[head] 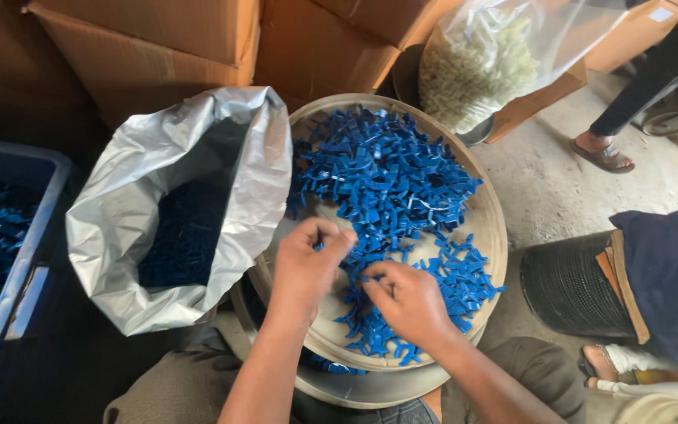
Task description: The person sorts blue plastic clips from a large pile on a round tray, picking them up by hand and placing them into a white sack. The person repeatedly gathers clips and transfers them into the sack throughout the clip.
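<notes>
A round beige tray [490, 228] rests on my lap and holds a heap of small blue plastic pieces [386, 173]. My left hand [304, 265] is over the tray's near left part, its fingertips pinched on a small blue piece. My right hand [408, 300] lies just beside it over the near middle of the tray, fingers curled down onto the blue pieces. The two hands almost touch. What exactly sits inside each fist is hidden by the fingers.
A silver plastic bag [158, 212] with blue pieces stands open at the left. Beside it is a blue crate [9, 259]. Cardboard boxes [158, 47] line the back. A clear bag of pale pieces [488, 63] sits behind the tray. Another person sits at the right [668, 275].
</notes>
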